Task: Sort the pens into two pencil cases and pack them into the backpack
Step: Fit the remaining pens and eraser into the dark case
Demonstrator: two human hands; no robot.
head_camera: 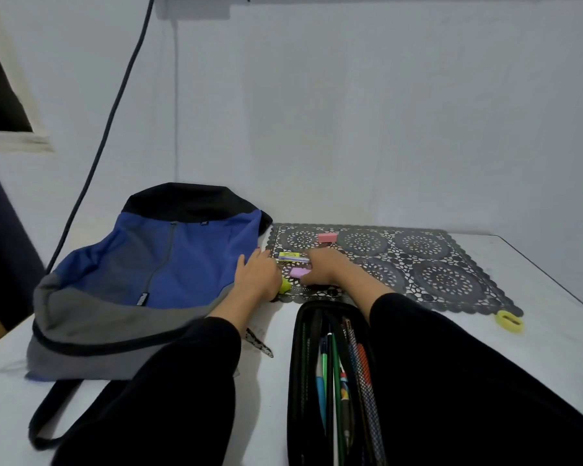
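Observation:
An open black pencil case [317, 334] lies at the front centre with several pens and pencils inside. The blue, grey and black backpack [148, 264] lies flat to its left. My left hand [256, 277] rests with straight fingers at the backpack's right edge, and a yellow-green eraser [285, 286] peeks out beside its palm. My right hand [325, 269] is on the black lace mat [445, 280], its thumb and fingers pinching a purple eraser [299, 272]. A yellow and white eraser [293, 257] lies just beyond both hands.
A pink eraser [327, 237] sits further back on the mat. A yellow ring-shaped item [510, 321] lies off the mat's front right corner. A patterned strip [260, 344] shows under my left sleeve. A dark cable [115, 95] hangs down the wall behind the backpack.

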